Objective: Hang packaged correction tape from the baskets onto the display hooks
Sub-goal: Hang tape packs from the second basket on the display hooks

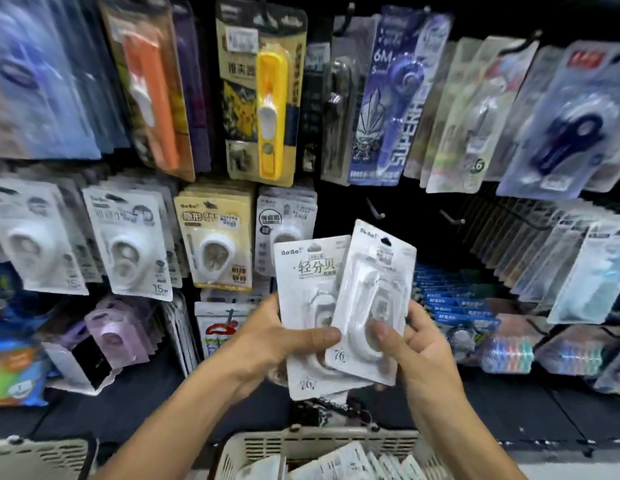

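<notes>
- Holding two white correction tape packs in front of the display wall, both hands work together above a basket (322, 445).
- The left hand (274, 341) grips the rear pack (306, 271), its thumb laid across the front near the lower part of the card.
- The right hand (415, 344) pinches the front pack (374, 282), thumb pressed on the clear blister, fingers behind the card.
- The front pack overlaps the rear pack and tilts to the right.
- Two bare display hooks (452, 218) jut from the dark panel just above the packs.
- More white packs lie in the basket below the forearms.
- A yellow-cased pack (263, 95) hangs in the row above.
</notes>
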